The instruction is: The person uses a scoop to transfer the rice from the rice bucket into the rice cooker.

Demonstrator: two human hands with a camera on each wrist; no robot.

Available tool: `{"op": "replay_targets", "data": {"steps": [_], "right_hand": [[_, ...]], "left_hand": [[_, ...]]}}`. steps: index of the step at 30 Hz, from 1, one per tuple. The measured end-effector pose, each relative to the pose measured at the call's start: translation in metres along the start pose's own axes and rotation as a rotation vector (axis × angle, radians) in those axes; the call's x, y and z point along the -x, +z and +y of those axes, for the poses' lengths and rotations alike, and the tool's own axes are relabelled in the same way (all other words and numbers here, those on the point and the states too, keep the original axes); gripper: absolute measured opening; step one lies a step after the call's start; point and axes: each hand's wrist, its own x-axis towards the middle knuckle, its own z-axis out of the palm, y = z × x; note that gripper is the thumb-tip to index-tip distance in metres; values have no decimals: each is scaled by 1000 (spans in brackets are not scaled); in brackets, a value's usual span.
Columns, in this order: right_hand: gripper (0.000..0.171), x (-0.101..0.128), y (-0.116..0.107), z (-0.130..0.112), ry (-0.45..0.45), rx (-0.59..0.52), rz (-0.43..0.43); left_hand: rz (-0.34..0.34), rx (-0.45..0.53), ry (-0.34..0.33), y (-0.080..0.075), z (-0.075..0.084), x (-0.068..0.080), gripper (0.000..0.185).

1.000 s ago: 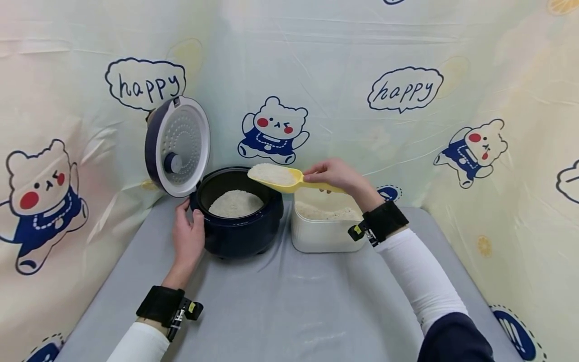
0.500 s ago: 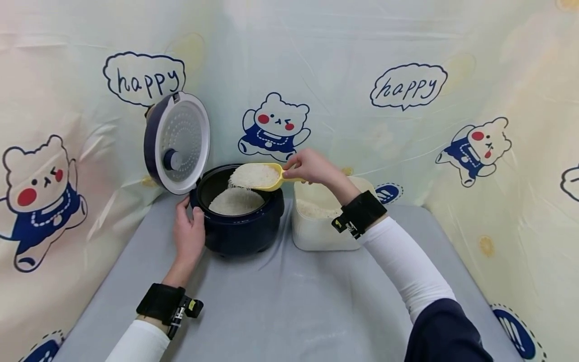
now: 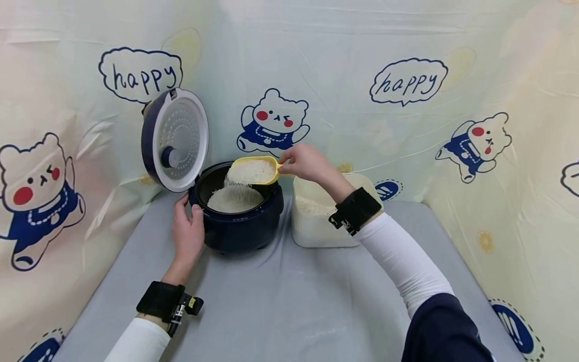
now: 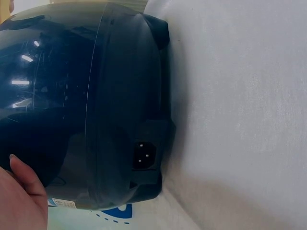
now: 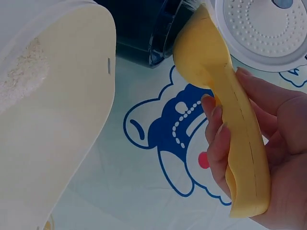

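Observation:
A dark blue rice cooker [image 3: 239,234] stands on the table with its lid [image 3: 181,138] raised at the left. White rice [image 3: 235,199] is heaped inside. My left hand [image 3: 187,234] rests against the cooker's left side, thumb toward the front; in the left wrist view only part of this hand [image 4: 21,199] shows, beside the cooker [image 4: 57,115]. Over the pot's opening, my right hand [image 3: 307,162] grips a yellow scoop [image 3: 277,171] by its handle. The scoop is tilted, and rice streams off its front edge into the pot. In the right wrist view, fingers wrap the scoop's handle [image 5: 247,158].
Right of the cooker stands a white rice bin [image 3: 325,234], open at the top with rice inside. A grey cloth covers the table [image 3: 280,306]. A printed curtain [image 3: 339,55] rises closely behind and at both sides. The cooker's power socket [image 4: 144,155] has no plug in it.
My right hand has carried the loaded scoop left from above the bin side to over the pot and tilted it, so rice now falls. The left hand stays on the cooker.

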Motion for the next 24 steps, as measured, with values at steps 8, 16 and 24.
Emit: {"op": "replay_targets", "data": {"steps": [8, 16, 24], "right_hand": [[28, 0, 3, -6, -2, 141, 72], [28, 2, 3, -14, -15, 254, 120], [27, 4, 6, -13, -36, 290, 148]], "left_hand": [[2, -1, 8, 1, 0, -2, 52], [-1, 23, 20, 0, 1, -2, 52], [5, 21, 26, 0, 0, -1, 51]]}}
